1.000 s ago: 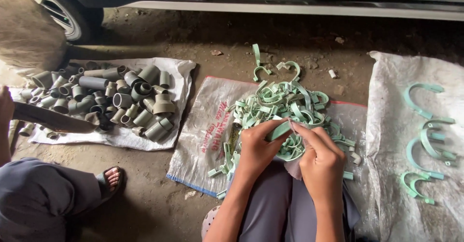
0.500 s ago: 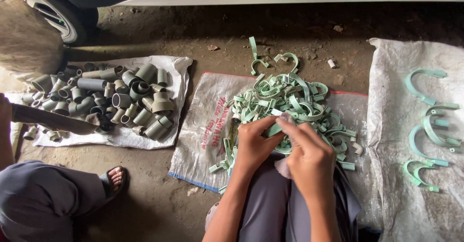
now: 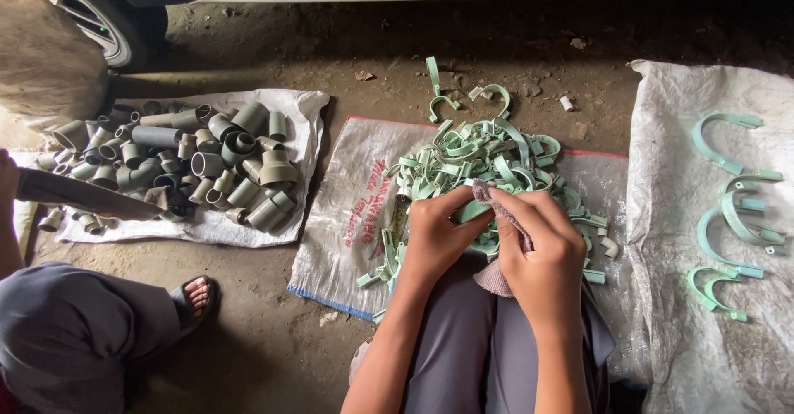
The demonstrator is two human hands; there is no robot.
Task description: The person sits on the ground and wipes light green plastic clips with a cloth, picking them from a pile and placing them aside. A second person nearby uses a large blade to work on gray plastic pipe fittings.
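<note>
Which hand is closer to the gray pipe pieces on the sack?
Left. The left hand is on the side toward the gray pipe pieces, with bare ground between them. The right hand is farther away, on the left hand's other side, holding a pinkish cloth.

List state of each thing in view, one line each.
left hand: gripping a green clip
right hand: pressing a pink rag on it
green clip: held between both hands
pink rag: bunched, hanging under right hand
clip pile: loose heap on middle sack
grey pipe fittings: heaped on left sack
four clips: laid apart on right sack
</note>
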